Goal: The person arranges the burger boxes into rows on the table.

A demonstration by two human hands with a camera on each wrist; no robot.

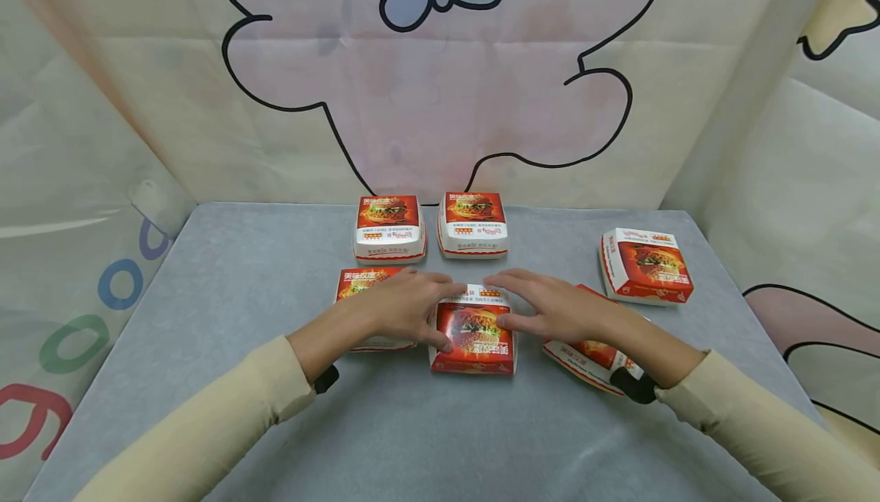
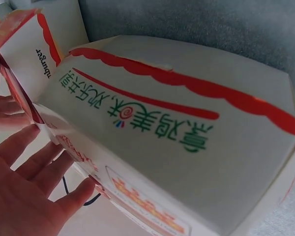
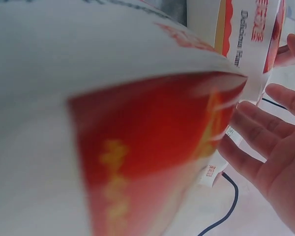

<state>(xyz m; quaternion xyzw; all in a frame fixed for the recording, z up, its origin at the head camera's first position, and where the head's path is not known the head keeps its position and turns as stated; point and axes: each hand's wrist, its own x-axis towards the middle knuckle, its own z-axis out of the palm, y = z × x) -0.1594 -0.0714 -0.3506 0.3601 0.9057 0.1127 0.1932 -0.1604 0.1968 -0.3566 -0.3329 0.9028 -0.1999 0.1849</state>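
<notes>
A red and white burger box lies on the table between the two hands. My left hand is at its left side, thumb close to its lower left edge and fingers reaching toward its far edge. On the other side, my right hand has its fingers extended, with the thumb at the lid's right edge. Neither hand grips the box; whether they touch it cannot be told. Beneath the left forearm another burger box is partly hidden. A tilted burger box sits partly covered by the right forearm.
Two burger boxes, a left one and a right one, stand side by side at the table's back edge. A further box sits at the right. Printed cloth walls enclose the grey table.
</notes>
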